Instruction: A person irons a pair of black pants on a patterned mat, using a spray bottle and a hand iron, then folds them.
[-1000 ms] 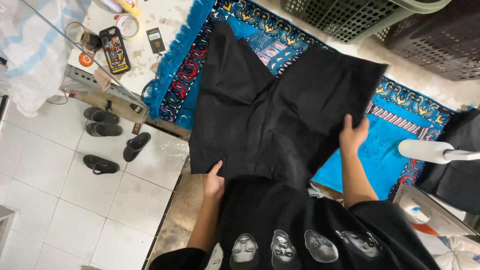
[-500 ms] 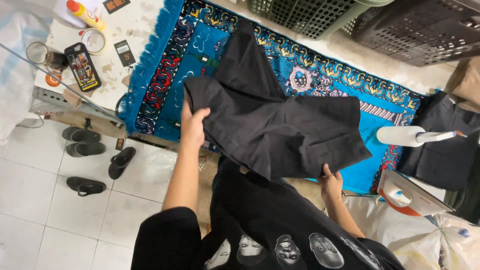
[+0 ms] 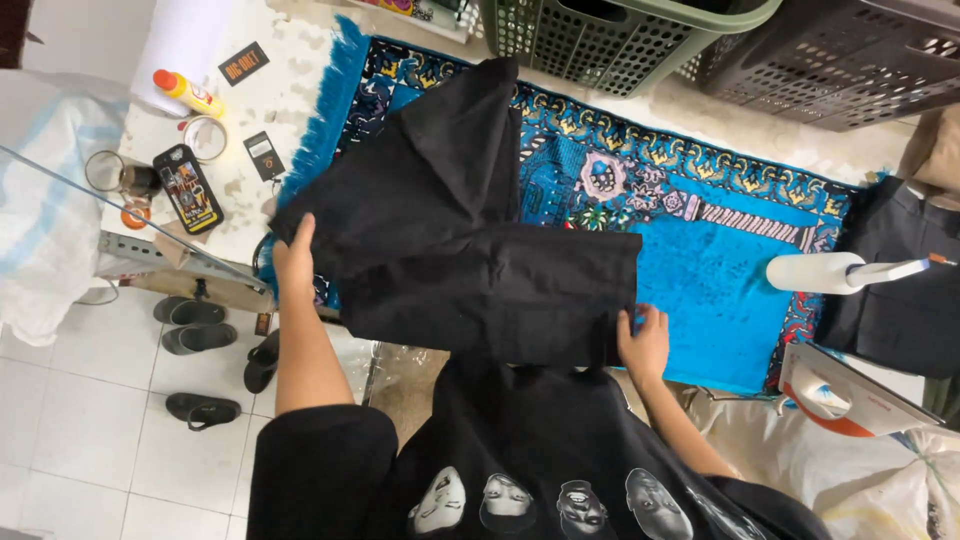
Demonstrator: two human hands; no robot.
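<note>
While your left hand (image 3: pixel 293 262) pinched the left edge of the black garment (image 3: pixel 470 270), its fingers (image 3: pixel 303 232) were curled over the cloth and closed on it. Your right hand (image 3: pixel 645 343) held the lower right corner of the same piece, fingers (image 3: pixel 640 318) bent onto the hem and closed on the fabric. Both arms reached forward from your black printed shirt (image 3: pixel 540 460).

You had the garment spread across the near side of the surface (image 3: pixel 300 70), part folded, with one pointed flap running up toward the far edge and a wide band lying across below it. It rested on a bright blue patterned mat (image 3: pixel 720 270) with a fringed left border, covering the mat's left half.

Left of the mat, on the pale cloth cover, lay a phone in a pictured case (image 3: pixel 187 188), a roll of tape (image 3: pixel 205 138), a small yellow bottle (image 3: pixel 185 92) and two dark tags. Beyond the mat stood a green laundry basket (image 3: pixel 620 40) and a dark grey basket (image 3: pixel 850 60). To your right lay a white cylinder-shaped object (image 3: pixel 815 272) beside another dark garment (image 3: pixel 900 290), and nearer you an iron (image 3: pixel 830 390). Several dark sandals (image 3: pixel 195 325) sat on the white tiled floor (image 3: pixel 70 430) at your left.
</note>
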